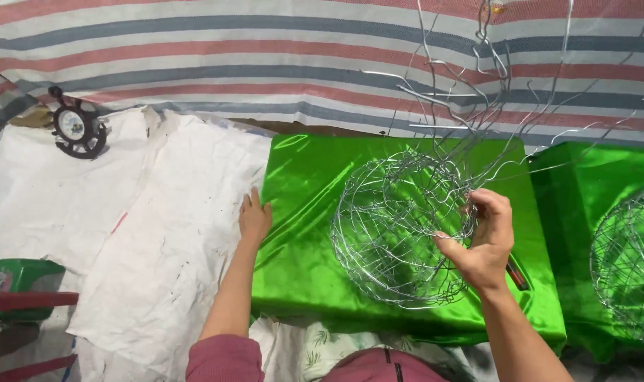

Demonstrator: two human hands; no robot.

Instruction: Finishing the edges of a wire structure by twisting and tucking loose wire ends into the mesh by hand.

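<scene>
Right hand point(483, 244) fingers pinch the wire ball point(400, 230) at its right side; left hand point(254, 218) lies flat, fingers spread, on the green cloth's point(301, 269) left edge.

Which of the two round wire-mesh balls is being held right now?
The silver wire-mesh ball on the middle green satin sheet; the right hand grips it. The other ball lies untouched at far right.

Two bare forearms, left hand point(254, 216), right hand point(483, 242), dusty-pink sleeve pushed up the left arm, no rings visible

striped mat point(265, 42) under white sacks point(124, 212)
</scene>
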